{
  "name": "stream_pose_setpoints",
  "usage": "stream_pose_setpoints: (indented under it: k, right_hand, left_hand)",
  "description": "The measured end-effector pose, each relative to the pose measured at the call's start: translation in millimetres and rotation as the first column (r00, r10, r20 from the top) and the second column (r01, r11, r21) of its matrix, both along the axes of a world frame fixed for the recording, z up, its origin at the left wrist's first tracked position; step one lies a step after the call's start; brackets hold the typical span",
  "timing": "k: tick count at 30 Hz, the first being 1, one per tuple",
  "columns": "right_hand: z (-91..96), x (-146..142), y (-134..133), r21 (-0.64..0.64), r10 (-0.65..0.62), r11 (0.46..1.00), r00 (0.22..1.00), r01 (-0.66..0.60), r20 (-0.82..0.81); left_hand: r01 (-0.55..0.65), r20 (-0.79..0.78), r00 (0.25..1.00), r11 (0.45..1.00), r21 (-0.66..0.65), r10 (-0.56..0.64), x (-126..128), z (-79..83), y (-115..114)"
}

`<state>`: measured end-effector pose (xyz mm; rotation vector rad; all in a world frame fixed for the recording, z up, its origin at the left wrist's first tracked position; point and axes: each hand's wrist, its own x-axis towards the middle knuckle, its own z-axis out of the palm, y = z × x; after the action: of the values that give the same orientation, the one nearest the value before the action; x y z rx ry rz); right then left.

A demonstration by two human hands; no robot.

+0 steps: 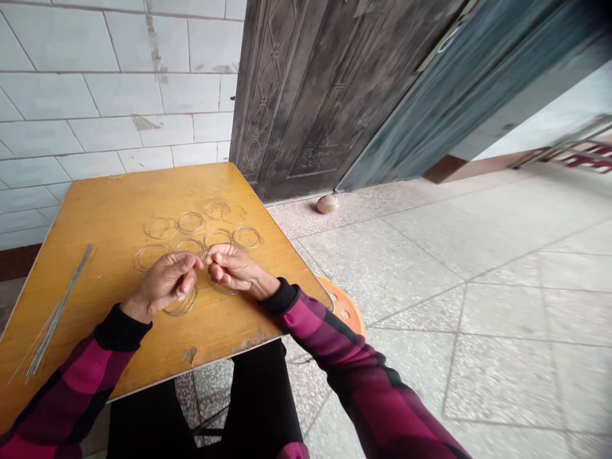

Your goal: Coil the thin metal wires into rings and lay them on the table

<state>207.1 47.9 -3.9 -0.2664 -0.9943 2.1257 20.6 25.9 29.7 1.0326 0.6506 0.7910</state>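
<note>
My left hand (167,280) and my right hand (235,266) meet fingertip to fingertip above the middle of the wooden table (153,354). Both are closed in a pinch, apparently on a thin wire (206,254), which hardly shows between the fingers. Below and behind them lie several rings of thin wire (191,212), loosely coiled and set out in rough rows. One wire coil (182,312) sits partly under my left hand, and another wire coil (228,292) is partly hidden by my right hand. A bundle of straight wires (60,312) rests left of my left forearm.
White wall tiles (124,95) rise behind the table, with a dark carved door (306,95) to their right. An orange stool (342,306) shows beside the table's right edge. On the floor near the door lies a roundish object (327,204). A blue-green curtain-like panel (430,108) hangs farther right.
</note>
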Motion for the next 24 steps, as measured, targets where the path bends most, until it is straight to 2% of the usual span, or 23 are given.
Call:
stream_pose_setpoints:
  k: [4, 10, 15, 19, 24]
  right_hand:
    - [3.4, 2, 1, -0.012, -0.019, 1.000, 1.000, 0.019, 0.002]
    - [9.7, 8, 2, 0.002, -0.099, 0.995, 0.995, 0.099, -0.001]
    - [12.3, 9, 2, -0.011, -0.155, 0.988, 0.983, 0.157, 0.101]
    - [13.1, 9, 4, 0.011, -0.193, 0.981, 0.975, 0.193, 0.111]
    - [11.2, 8, 5, 0.026, -0.223, 0.975, 0.967, 0.222, 0.126]
  left_hand:
    - [-0.023, 0.046, 0.999, 0.999, -0.028, 0.024, -3, 1.6, 2]
    - [-0.137, 0.108, 0.984, 0.989, -0.063, 0.143, -11, 3.6, 12]
    - [-0.179, 0.098, 0.979, 0.984, -0.014, 0.179, -14, 4.5, 14]
    - [-0.200, 0.084, 0.977, 0.980, 0.016, 0.198, -14, 9.5, 13]
    - [-0.278, 0.098, 0.956, 0.960, 0.007, 0.276, -13, 14.6, 12]
